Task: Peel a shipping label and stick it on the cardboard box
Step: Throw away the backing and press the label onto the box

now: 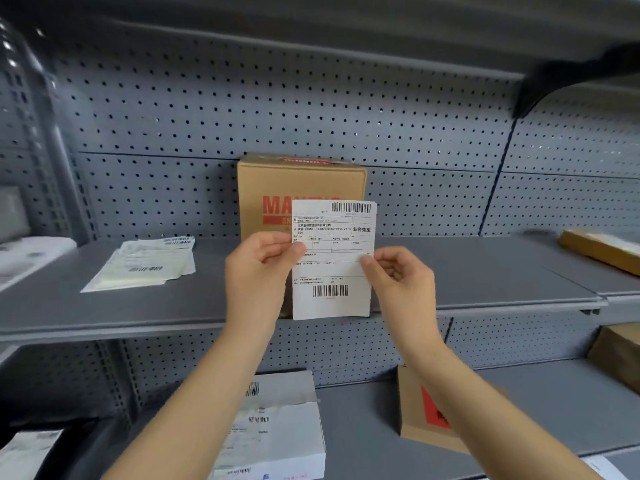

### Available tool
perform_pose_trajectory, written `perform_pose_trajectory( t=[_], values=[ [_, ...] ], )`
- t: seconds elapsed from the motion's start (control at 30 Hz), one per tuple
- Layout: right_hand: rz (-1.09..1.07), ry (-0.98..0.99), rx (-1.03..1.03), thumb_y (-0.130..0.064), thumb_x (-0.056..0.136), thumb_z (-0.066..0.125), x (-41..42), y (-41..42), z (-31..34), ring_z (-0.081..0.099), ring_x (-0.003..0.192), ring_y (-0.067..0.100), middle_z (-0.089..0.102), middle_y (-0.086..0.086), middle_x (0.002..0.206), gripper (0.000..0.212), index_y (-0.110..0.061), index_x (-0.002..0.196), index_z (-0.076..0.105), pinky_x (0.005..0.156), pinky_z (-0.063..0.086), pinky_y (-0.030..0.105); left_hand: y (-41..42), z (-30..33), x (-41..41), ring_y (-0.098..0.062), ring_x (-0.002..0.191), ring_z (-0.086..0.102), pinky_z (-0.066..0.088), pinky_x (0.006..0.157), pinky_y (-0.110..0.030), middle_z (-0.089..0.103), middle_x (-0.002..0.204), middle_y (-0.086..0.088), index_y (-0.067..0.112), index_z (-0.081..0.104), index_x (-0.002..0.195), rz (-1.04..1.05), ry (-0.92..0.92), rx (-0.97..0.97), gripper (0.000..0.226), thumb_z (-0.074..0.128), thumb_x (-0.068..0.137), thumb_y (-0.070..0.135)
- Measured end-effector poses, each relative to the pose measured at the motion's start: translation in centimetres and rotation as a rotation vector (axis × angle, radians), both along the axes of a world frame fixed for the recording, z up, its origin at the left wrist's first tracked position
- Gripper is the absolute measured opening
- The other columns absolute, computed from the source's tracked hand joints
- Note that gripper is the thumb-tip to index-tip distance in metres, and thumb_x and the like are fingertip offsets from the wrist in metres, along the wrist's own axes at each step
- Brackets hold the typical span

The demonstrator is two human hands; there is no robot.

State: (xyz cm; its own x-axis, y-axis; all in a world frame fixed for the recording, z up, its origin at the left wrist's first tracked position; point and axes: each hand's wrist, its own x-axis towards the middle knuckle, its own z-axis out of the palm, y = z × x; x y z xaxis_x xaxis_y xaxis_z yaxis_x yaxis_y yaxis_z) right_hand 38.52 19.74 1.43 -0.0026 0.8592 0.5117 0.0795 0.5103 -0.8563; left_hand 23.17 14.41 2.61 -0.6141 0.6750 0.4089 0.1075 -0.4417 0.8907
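Note:
A white shipping label (332, 271) with barcodes at top and bottom is held upright in front of me. My left hand (258, 268) pinches its left edge and my right hand (398, 271) pinches its right edge. Behind the label, a brown cardboard box (277, 181) with red lettering stands upright on the grey shelf (467, 271), against the pegboard back wall. The label hides the box's lower right part.
A pile of loose labels (145, 263) lies on the shelf to the left. A flat brown parcel (599, 251) sits at the far right. On the lower shelf are a white parcel (277, 427) and a small brown box (426, 414) with a red sticker.

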Motion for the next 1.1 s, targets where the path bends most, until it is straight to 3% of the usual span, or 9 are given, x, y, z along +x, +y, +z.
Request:
perform_pose_trajectory(
  t=[0.2,0.33,0.4,0.6,0.73,1.1],
  values=[
    [0.017,-0.028,-0.011,-0.023,0.083,0.066,-1.8,2.2,1.3,0.056,0.061,0.007,0.068,-0.003,0.071,0.01,-0.015,0.078,0.067,0.064,0.044,0.02,1.9,1.2,-2.4,-0.007,0.077,0.068,0.045,0.066,-0.016,0.074,0.082,0.004,0.024,0.067,0.079,0.042,0.075,-0.024,0.01,0.074,0.075,0.017],
    [0.009,-0.082,0.021,-0.021,0.083,0.066,-2.5,4.0,2.1,0.054,0.054,-0.003,0.066,-0.008,0.066,0.009,-0.016,0.075,0.067,0.057,0.04,0.009,3.5,1.6,-3.4,-0.01,0.076,0.065,0.043,0.061,-0.008,0.072,0.079,0.003,0.026,0.066,0.073,0.094,0.113,-0.044,0.013,0.075,0.074,0.017],
    [-0.001,-0.121,0.037,-0.021,0.083,0.066,-2.7,5.0,2.5,0.054,0.053,-0.005,0.064,-0.011,0.064,0.01,-0.016,0.075,0.068,0.054,0.039,0.006,4.4,1.8,-3.8,-0.011,0.077,0.065,0.043,0.064,-0.015,0.072,0.078,0.004,0.024,0.067,0.071,0.106,0.134,-0.072,0.01,0.075,0.074,0.018],
    [0.009,-0.253,0.056,-0.023,0.082,0.068,-3.1,7.9,3.0,0.056,0.061,0.003,0.065,-0.011,0.066,0.012,-0.014,0.074,0.069,0.054,0.041,0.007,6.8,2.5,-4.7,-0.003,0.076,0.061,0.044,0.067,-0.02,0.07,0.077,0.01,0.018,0.072,0.074,0.235,0.303,-0.158,0.007,0.073,0.076,0.024],
    [0.026,-0.286,0.069,-0.02,0.083,0.068,-4.0,9.2,3.1,0.055,0.06,0.001,0.062,-0.014,0.064,0.013,-0.013,0.072,0.068,0.054,0.039,0.004,8.3,2.2,-5.5,-0.007,0.075,0.063,0.049,0.067,-0.028,0.07,0.076,0.009,0.024,0.072,0.074,0.36,0.401,-0.219,0.011,0.071,0.077,0.035],
    [0.001,-0.301,0.108,-0.02,0.083,0.067,-6.2,11.9,2.9,0.055,0.062,0.001,0.06,-0.016,0.063,0.014,-0.016,0.07,0.065,0.054,0.039,0.004,9.4,2.2,-5.7,-0.015,0.077,0.061,0.041,0.059,-0.029,0.065,0.078,0.009,0.022,0.069,0.08,0.514,0.479,-0.255,0.012,0.066,0.081,0.033]
  ],
)
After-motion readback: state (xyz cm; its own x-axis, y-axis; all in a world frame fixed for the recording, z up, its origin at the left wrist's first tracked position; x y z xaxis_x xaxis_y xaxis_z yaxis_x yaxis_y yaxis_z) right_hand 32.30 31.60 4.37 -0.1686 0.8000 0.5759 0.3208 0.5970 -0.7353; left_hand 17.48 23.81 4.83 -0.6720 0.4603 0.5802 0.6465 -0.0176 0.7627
